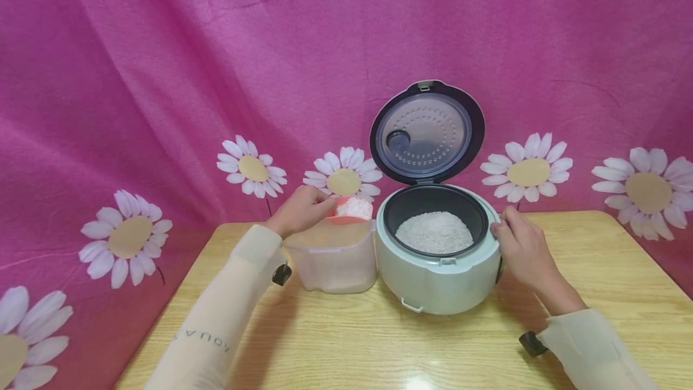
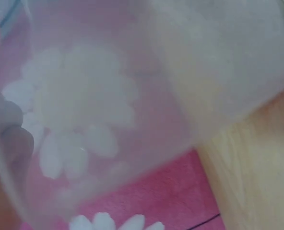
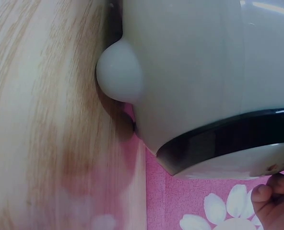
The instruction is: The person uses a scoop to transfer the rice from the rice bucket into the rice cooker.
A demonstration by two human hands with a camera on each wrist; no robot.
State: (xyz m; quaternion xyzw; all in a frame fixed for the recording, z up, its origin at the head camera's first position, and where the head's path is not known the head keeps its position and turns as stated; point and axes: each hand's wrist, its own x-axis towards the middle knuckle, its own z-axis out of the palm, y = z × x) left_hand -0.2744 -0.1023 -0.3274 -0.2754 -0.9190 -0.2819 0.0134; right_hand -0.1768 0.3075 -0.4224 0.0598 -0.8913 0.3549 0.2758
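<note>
My left hand [image 1: 305, 209] grips a pink-red scoop [image 1: 337, 219] heaped with white rice [image 1: 355, 207], over the top of a translucent plastic container [image 1: 335, 266]. In the left wrist view the container wall [image 2: 180, 72] fills most of the picture, with fingertips [image 2: 17, 143] at its left edge. Beside the container stands a pale green rice cooker [image 1: 438, 284], its lid [image 1: 425, 137] raised. More rice [image 1: 435, 233] lies in the cooker's dark inner pot [image 1: 397, 212]. My right hand [image 1: 522, 245] holds the cooker's right side near the rim, fingers curled.
Everything stands on a light wooden table [image 1: 346, 342]. Behind it hangs a pink cloth [image 1: 303, 65] with large white flowers, close to the raised lid. The container and the cooker stand side by side, almost touching.
</note>
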